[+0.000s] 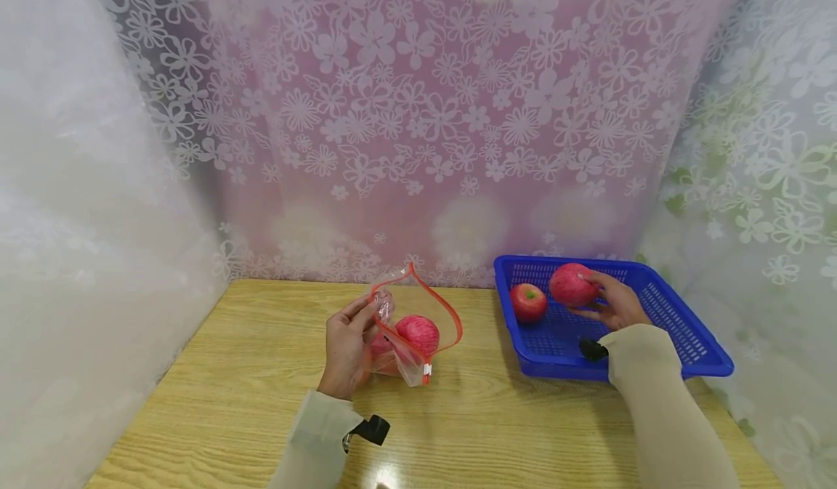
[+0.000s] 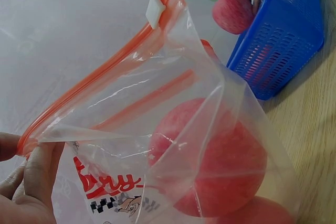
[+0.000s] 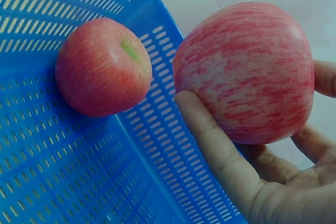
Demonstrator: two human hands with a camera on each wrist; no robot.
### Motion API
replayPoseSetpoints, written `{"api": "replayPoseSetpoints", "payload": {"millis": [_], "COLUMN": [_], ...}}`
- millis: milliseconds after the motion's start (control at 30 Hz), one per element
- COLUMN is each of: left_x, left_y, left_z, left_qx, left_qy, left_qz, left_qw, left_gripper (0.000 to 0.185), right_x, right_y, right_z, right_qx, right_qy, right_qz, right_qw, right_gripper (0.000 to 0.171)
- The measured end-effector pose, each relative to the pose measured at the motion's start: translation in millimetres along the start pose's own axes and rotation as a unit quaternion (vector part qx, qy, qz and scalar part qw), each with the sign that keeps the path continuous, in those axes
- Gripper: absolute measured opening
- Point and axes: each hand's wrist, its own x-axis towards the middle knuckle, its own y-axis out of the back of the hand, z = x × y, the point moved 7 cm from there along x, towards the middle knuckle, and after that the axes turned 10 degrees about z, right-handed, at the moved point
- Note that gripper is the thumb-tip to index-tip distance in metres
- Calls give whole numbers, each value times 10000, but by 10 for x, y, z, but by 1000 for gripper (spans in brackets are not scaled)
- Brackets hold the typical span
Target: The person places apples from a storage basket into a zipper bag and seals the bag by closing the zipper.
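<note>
My left hand (image 1: 346, 340) pinches the rim of a clear zip bag (image 2: 121, 98) with an orange-red seal and a white slider (image 2: 154, 11). The bag's mouth gapes, and a red apple (image 1: 418, 335) shows inside it; in the left wrist view part of another red fruit appears below that apple. My right hand (image 1: 615, 301) grips a streaked red apple (image 3: 244, 72) between thumb and fingers, raised over the blue basket (image 1: 543, 367). A second red apple (image 3: 103, 67) sits in the basket's left side, stem end showing, apart from the held one.
The basket, with slotted walls, stands on the right of the wooden table (image 1: 248, 373). A pink flowered sheet (image 1: 418, 126) hangs behind the table's back edge. Pale sheets (image 1: 771, 205) close off both sides.
</note>
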Motion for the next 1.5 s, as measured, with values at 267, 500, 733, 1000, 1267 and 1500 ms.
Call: {"api": "replayPoseSetpoints", "payload": {"millis": [267,500,733,1000,1267,1500], "left_x": [-7,-15,-10,-30,-33,-27], "left_y": [-4,-17,-26,-31,-29,-30], "left_z": [13,13,0,2,-2,-6], "left_qx": [-61,-103,-99,-137,-125,-135], "left_qy": [16,-6,-51,-33,-18,-1], "left_qz": [-25,-40,-105,-152,-142,-131], "left_qw": [10000,9999,9999,9998,9998,9998], "left_gripper": [35,36,36,37,38,38], "right_x": [-81,-168,-214,-325,-436,-503], "right_y": [-59,-112,-159,-227,-312,-422], "right_z": [-15,-41,-36,-39,-41,-22], "right_qx": [-21,-51,-211,-357,-170,-211], "right_qy": [180,280,352,559,687,816], "right_qz": [-241,-278,-337,-456,-704,-1027], "right_qw": [9995,9992,9986,9968,9950,9911], "right_gripper": [33,41,56,55,42,37]}}
